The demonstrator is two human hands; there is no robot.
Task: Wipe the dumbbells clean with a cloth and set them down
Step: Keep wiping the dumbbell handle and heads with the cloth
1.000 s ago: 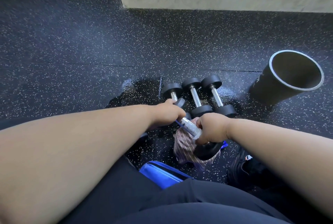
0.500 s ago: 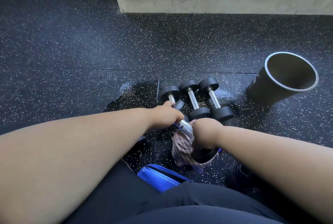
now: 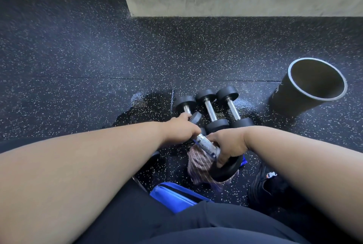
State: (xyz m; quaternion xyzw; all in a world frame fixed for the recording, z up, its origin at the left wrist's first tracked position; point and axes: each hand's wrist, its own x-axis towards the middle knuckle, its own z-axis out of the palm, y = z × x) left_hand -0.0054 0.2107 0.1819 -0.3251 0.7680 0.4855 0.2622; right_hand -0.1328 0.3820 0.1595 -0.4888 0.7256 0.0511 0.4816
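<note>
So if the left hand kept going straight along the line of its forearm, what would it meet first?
Most likely the nearest floor dumbbell: the left hand, gripping the held dumbbell, points up and right toward its handle. Depth is unclear, so it might already touch.

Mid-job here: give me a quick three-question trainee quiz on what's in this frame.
1. How many dumbbells lie on the floor beyond the hands?
2. True or false: the black bin is to the person's left.
3. Which hand holds the cloth against the held dumbbell: A left hand, B right hand?

Key: 1. three; 2. false; 3. B
</note>
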